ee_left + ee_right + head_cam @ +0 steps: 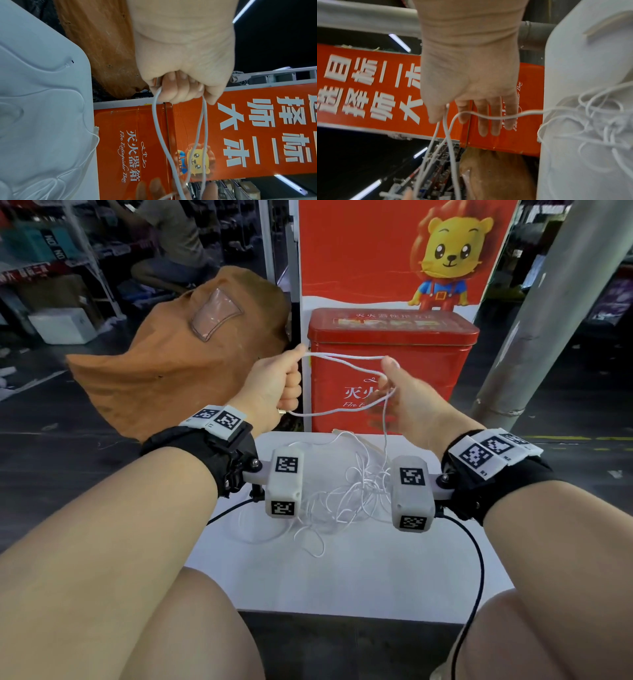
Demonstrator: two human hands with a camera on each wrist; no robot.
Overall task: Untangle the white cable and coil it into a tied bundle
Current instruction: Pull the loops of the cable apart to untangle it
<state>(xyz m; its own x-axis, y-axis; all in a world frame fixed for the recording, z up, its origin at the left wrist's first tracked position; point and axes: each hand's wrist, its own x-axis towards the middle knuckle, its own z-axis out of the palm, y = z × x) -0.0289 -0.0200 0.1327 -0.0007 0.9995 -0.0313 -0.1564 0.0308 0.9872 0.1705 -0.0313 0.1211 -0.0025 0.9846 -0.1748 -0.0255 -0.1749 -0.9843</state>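
Left hand: the left hand [274, 381], in the middle of the head view, is a fist curled tight round the white cable [346, 358].
Right hand: the right hand [402, 402], just right of the middle, has its fingers [485, 119] straight and spread. The thumb hooks a loop of the cable. One strand lies across the fingers.
Cable: a few strands run from hand to hand, up in the air. The rest hangs down to a messy pile [346, 494] on the white table [342, 580], low in the middle of the frame.
How it feels: I think it is light, thin and floppy. It looks smooth, so it may slip and snag on itself.
Where to hold: pinch the strand near the fist, not the pile.
Behind: a red box [394, 364] and a brown bag [178, 354].
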